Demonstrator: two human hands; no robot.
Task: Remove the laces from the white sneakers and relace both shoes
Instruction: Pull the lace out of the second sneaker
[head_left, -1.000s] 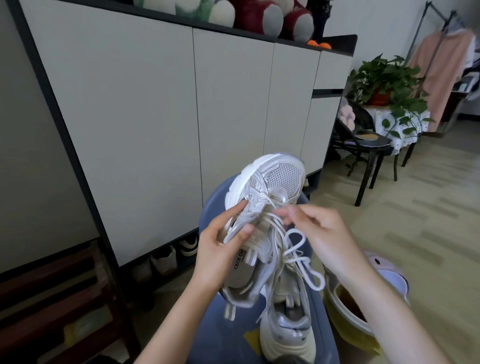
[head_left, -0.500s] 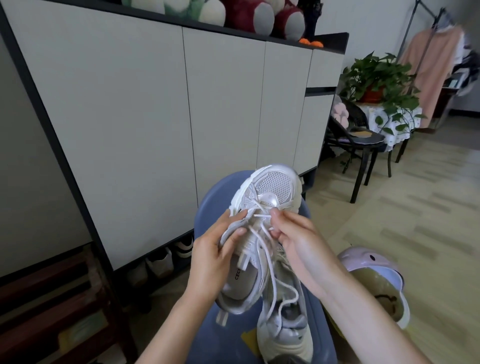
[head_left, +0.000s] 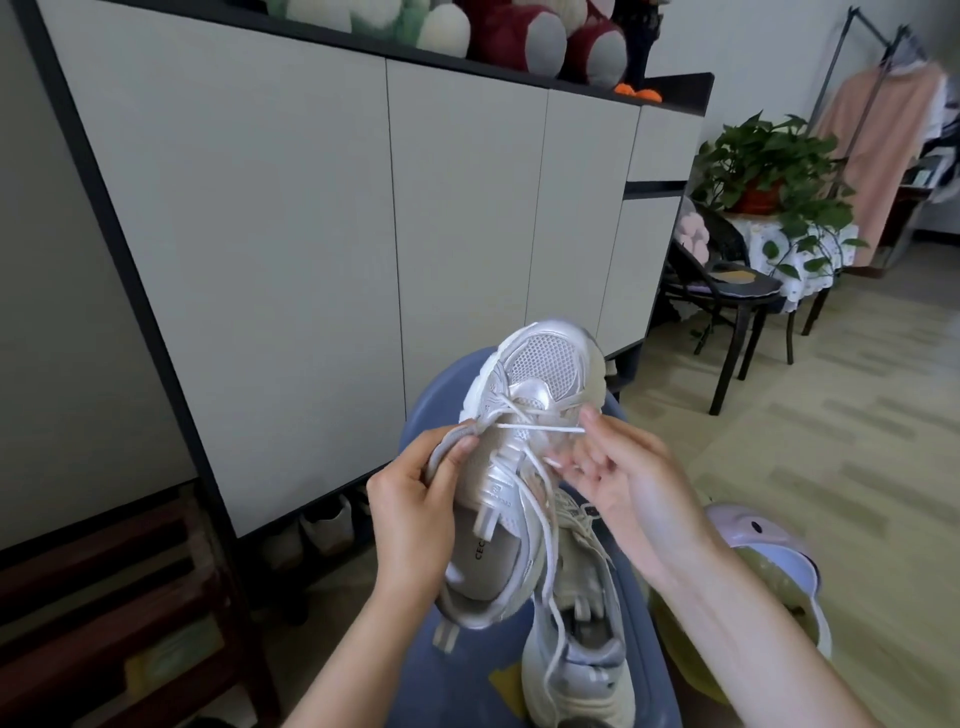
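Note:
My left hand (head_left: 415, 506) grips a white sneaker (head_left: 524, 415) by its left side and holds it up with the toe pointing away from me. My right hand (head_left: 621, 478) is at the shoe's right side and pinches its white lace (head_left: 540, 427), drawn taut across the upper near the toe. Loose lace loops hang down from the tongue. The second white sneaker (head_left: 574, 670) lies below on a blue stool (head_left: 447, 384), its heel towards me.
A tall grey cabinet (head_left: 311, 234) with shoes under it stands right behind the stool. A pink bin with a yellow liner (head_left: 763, 561) sits at my right. A black chair (head_left: 727, 291), a plant and a clothes rack stand further right. A dark wooden rack is at lower left.
My right hand has moved from the lace loops by the tongue up to the toe end and drawn a strand taut to the right. The shoe has stayed in my left hand.

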